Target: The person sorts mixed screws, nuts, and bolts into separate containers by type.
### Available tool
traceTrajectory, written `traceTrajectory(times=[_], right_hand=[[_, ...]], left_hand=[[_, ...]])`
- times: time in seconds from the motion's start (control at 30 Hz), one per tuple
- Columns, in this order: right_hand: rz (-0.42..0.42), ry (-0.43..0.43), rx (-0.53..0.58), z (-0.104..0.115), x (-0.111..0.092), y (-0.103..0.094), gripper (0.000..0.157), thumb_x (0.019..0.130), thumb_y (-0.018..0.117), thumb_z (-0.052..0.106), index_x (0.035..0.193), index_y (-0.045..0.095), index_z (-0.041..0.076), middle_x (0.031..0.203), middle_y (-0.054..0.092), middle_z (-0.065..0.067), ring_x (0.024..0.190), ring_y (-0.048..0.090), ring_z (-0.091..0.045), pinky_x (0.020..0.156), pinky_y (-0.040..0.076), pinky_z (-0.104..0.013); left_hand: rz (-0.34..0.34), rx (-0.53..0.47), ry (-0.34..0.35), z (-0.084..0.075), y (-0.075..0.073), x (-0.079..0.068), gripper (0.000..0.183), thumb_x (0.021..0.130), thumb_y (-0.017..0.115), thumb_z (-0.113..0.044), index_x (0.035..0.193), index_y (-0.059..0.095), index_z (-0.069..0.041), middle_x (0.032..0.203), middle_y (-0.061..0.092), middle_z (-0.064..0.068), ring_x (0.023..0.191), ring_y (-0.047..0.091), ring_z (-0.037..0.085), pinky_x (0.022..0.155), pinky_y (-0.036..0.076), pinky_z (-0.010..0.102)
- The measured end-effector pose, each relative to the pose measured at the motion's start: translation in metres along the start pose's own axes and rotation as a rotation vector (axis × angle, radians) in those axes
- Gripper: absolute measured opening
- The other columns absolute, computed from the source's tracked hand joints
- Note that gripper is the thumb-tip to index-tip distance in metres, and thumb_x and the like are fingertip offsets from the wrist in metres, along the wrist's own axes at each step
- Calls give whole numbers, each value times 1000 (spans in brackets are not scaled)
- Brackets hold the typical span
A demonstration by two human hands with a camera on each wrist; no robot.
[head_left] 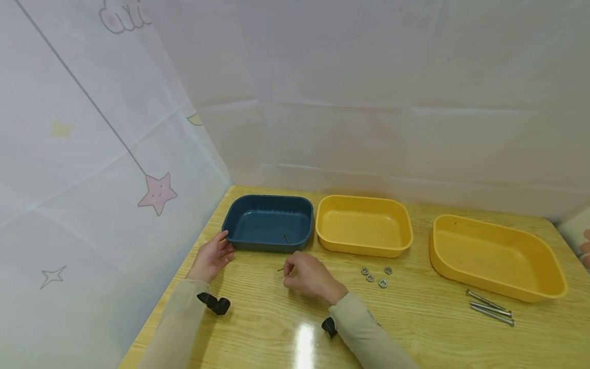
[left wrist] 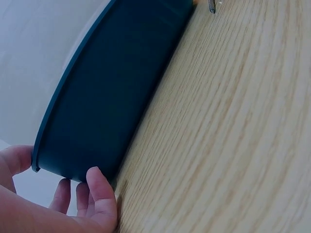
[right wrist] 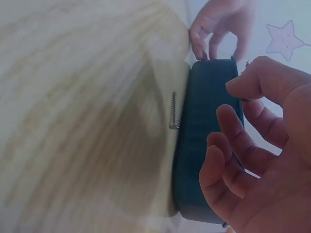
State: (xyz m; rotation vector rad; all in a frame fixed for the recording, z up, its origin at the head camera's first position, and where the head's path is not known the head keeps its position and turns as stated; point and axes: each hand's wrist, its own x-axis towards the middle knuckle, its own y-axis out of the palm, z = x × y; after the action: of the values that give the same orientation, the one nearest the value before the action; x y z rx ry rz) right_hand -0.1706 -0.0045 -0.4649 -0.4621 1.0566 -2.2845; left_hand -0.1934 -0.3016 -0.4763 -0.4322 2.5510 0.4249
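The left hand (head_left: 213, 258) holds the front left corner of a blue plastic bin (head_left: 249, 246), thumb at the rim and bent fingers against the outer wall. In front of the bin's right part, the right hand (head_left: 310, 277) pinches a small screw between thumb and forefinger; only its ends show in the right wrist view, its middle hidden by the thumb. Another screw (right wrist: 174, 110) lies on the table beside the bin, below the right hand. Inside the bin, near its right front, lies a small dark screw (head_left: 287, 239).
Two yellow bins stand to the right, one in the middle (head_left: 364, 249) and one farther right (head_left: 498, 290). Several hex nuts (head_left: 383, 283) lie before the middle bin. Long bolts (head_left: 491, 313) lie before the right one. Pale cloth walls (head_left: 332, 143) close off the back and left.
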Motion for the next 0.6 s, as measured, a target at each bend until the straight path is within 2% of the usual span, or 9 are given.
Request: traceTrajectory(times=[0.27, 0.47, 0.6], right_hand=[[-30, -10, 14, 2, 0, -15, 6, 82, 68, 18, 84, 63, 20, 92, 62, -4, 77, 49, -10, 69, 43, -23], [-104, -63, 6, 2, 2, -28, 4, 82, 68, 16, 84, 65, 17, 89, 62, -1, 81, 52, -14, 74, 45, -26], [-153, -45, 27, 0, 5, -34, 5, 83, 68, 16, 84, 63, 17, 91, 61, -1, 84, 51, -17, 77, 44, -29]], left_hand=[[-6, 10, 0, 0, 0, 1, 58, 97, 56, -36, 144, 30, -16, 101, 54, -1, 87, 53, 15, 78, 51, 26], [-5, 5, 1, 0, 1, 0, 55, 97, 56, -36, 142, 32, -16, 100, 55, -1, 88, 54, 16, 78, 51, 27], [-7, 2, -1, 0, 1, -1, 54, 96, 57, -36, 141, 33, -17, 99, 55, -2, 88, 53, 15, 78, 50, 26]])
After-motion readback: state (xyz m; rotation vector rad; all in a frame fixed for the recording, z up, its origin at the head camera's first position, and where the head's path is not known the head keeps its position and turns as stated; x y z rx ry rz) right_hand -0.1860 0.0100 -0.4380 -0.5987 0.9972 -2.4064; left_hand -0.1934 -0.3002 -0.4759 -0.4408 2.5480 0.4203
